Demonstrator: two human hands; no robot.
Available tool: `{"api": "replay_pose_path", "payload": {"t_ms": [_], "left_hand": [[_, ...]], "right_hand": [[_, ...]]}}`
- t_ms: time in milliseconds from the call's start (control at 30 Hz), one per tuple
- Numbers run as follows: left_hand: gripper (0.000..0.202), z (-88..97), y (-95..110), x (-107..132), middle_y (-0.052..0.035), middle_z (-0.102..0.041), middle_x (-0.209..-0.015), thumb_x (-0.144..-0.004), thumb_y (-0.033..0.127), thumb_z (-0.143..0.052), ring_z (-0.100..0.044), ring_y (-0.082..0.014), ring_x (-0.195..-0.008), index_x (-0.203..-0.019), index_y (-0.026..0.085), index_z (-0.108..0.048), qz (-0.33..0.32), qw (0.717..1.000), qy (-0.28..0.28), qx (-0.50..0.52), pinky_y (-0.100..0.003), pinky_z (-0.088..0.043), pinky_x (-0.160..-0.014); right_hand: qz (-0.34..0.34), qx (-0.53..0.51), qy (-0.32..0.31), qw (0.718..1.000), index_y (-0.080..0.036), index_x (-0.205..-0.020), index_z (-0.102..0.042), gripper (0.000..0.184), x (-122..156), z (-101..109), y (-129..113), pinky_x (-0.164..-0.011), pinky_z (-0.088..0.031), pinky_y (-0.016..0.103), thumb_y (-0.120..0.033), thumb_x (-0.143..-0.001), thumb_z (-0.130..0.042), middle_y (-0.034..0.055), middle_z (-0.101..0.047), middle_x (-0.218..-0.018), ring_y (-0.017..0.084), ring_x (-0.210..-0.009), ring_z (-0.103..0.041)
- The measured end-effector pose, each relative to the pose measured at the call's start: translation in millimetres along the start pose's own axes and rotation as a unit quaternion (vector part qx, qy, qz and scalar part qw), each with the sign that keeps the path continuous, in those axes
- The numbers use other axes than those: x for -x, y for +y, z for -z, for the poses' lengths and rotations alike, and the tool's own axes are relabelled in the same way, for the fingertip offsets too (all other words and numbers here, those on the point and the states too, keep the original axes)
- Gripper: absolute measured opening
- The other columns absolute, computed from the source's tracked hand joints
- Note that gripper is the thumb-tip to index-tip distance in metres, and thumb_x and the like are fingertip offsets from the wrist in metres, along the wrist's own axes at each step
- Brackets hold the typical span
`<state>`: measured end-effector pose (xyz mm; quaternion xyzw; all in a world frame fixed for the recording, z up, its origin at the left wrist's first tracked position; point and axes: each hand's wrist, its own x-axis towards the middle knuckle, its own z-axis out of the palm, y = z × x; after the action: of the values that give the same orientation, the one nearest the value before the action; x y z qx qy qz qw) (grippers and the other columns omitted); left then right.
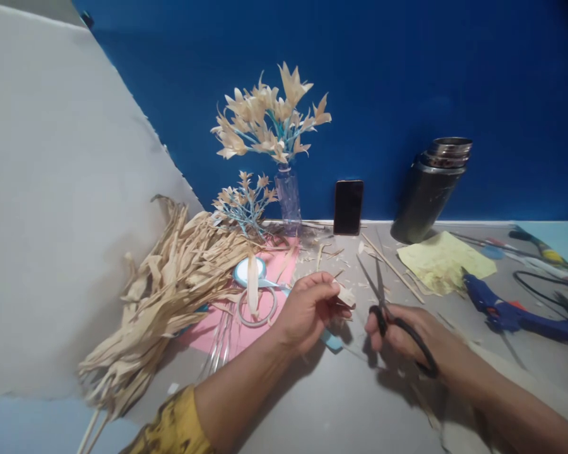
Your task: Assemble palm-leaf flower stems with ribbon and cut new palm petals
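My left hand (307,309) is closed in a pinch on a small piece of dried husk (345,295) above the grey table (322,403). My right hand (407,337) grips black-handled scissors (383,302), fingers through the loops, blades pointing away and up, just right of the husk piece. A pile of dried corn husks (170,284) lies to the left. Behind it, a small husk flower sprig (243,202) lies beside a clear bottle vase (288,198) holding husk flowers (269,116) on blue stems.
A pink sheet (227,331) carries tape rings and a husk strip. A phone (348,207) leans on the blue wall, a steel flask (430,186) stands right of it. Yellow paper (442,261), thin sticks, a blue glue gun (511,312) and cables lie at right.
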<state>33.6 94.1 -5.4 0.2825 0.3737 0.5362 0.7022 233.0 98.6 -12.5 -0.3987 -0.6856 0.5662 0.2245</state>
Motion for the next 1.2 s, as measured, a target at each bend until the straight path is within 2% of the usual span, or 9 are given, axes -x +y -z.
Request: {"api": "replay_pose_path", "payload": {"t_ms": [100,200,400,567,800,933,1067,1200], "left_hand": [[0.022,1.2,5.5,0.7,-0.0008,-0.063,-0.060,-0.065,0.023,-0.076,-0.061,-0.0137,-0.055,-0.072,0.016,-0.055,-0.019,1.000,0.014,-0.004,-0.026,-0.051,-0.057],[0.023,1.6,5.4,0.8,0.0001,-0.061,-0.056,-0.064,0.023,-0.075,-0.061,-0.0138,-0.051,-0.071,0.016,-0.055,-0.032,0.999,0.028,-0.014,-0.025,-0.050,-0.054],[0.021,1.3,2.8,1.5,-0.0003,-0.062,-0.057,-0.067,0.024,-0.073,-0.060,-0.0126,-0.052,-0.071,0.016,-0.053,-0.040,0.999,0.029,-0.023,-0.025,-0.050,-0.056],[0.020,1.0,3.3,2.1,-0.0004,-0.062,-0.057,-0.068,0.023,-0.072,-0.060,-0.0125,-0.052,-0.071,0.016,-0.054,-0.042,0.998,0.026,-0.025,-0.025,-0.049,-0.057],[0.022,1.6,2.5,0.9,0.0012,-0.060,-0.057,-0.066,0.025,-0.074,-0.060,-0.0127,-0.051,-0.071,0.016,-0.054,-0.046,0.998,0.039,-0.025,-0.026,-0.049,-0.057],[0.024,1.9,3.0,1.5,0.0026,-0.057,-0.058,-0.065,0.025,-0.076,-0.060,-0.0123,-0.052,-0.072,0.017,-0.054,-0.044,0.998,0.041,-0.018,-0.025,-0.047,-0.055],[0.025,0.8,4.2,2.6,0.0039,-0.055,-0.059,-0.065,0.025,-0.078,-0.055,-0.0081,-0.051,-0.073,0.016,-0.056,-0.036,0.998,0.044,-0.005,-0.021,-0.043,-0.053],[0.029,-0.5,-1.2,3.2,0.0006,-0.063,-0.064,-0.064,0.022,-0.080,-0.056,-0.0081,-0.052,-0.077,0.017,-0.055,-0.019,0.999,0.034,0.002,-0.021,-0.045,-0.055]], "right_hand": [[-0.007,0.019,-0.060,0.998,-0.017,-0.080,-0.063,0.037,-0.2,-3.7,1.2,-0.056,-0.039,0.025,-0.054,-0.083,-0.060,0.0027,-0.063,-0.071,0.016,-0.063,-0.052],[-0.031,0.014,-0.080,0.996,-0.017,-0.073,-0.061,0.035,-0.9,-8.9,0.9,-0.054,-0.035,0.024,-0.051,-0.080,-0.064,0.0009,-0.057,-0.065,0.015,-0.061,-0.047],[-0.054,-0.001,-0.084,0.995,-0.016,-0.068,-0.057,0.035,-1.5,-16.0,0.3,-0.052,-0.029,0.023,-0.049,-0.078,-0.065,-0.0024,-0.048,-0.059,0.011,-0.057,-0.039],[-0.081,-0.016,-0.072,0.994,-0.017,-0.063,-0.055,0.041,-1.6,-19.1,-1.3,-0.049,-0.028,0.023,-0.054,-0.074,-0.066,-0.0023,-0.050,-0.054,0.011,-0.052,-0.039],[-0.101,-0.023,-0.054,0.993,-0.019,-0.055,-0.051,0.035,-1.0,-21.1,1.8,-0.047,-0.027,0.022,-0.044,-0.076,-0.065,-0.0028,-0.052,-0.047,0.010,-0.048,-0.037],[-0.101,-0.046,-0.051,0.992,-0.021,-0.050,-0.047,0.042,0.2,-23.2,2.1,-0.046,-0.026,0.023,-0.049,-0.076,-0.063,-0.0029,-0.049,-0.043,0.010,-0.045,-0.035],[-0.108,-0.062,-0.011,0.992,-0.019,-0.049,-0.049,0.045,-2.7,-25.9,1.4,-0.046,-0.027,0.024,-0.053,-0.075,-0.065,-0.0028,-0.049,-0.044,0.009,-0.044,-0.035],[-0.100,-0.139,0.085,0.982,-0.018,-0.070,-0.058,0.034,-6.9,-25.3,2.2,-0.049,-0.036,0.024,-0.048,-0.072,-0.073,-0.0033,-0.055,-0.056,0.011,-0.050,-0.045]]}}
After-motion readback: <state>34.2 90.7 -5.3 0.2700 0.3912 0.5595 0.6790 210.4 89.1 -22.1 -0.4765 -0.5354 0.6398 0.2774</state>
